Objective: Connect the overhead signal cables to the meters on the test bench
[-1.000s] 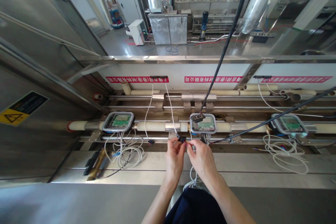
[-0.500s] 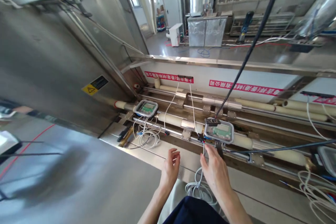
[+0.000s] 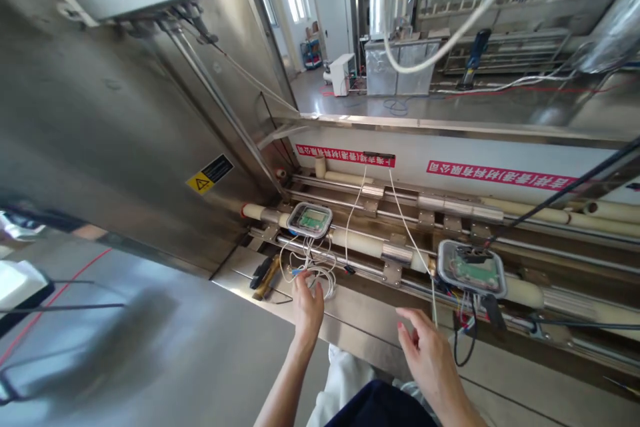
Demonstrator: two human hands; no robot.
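My left hand reaches to the edge of a coil of white cable, its thumb and fingers apart; I cannot tell whether it touches the cable. Above that coil, a clear-lidded box with a green circuit board sits on the rails. My right hand hovers over the metal ledge with fingers spread and nothing in them. A white cable runs down close behind it. Up and to its right, a second clear-lidded box holds another green board, with coloured wires and a black cable loop hanging below.
A tool with a brass-coloured body lies on the metal ledge left of the coil. Steel rails and cream rollers run across the machine. A metal wall with a yellow warning label stands at left; a black cable crosses at right.
My left hand has moved left to the coil by the left box. My right hand has come away from the cable near the right box. The view has shifted left.
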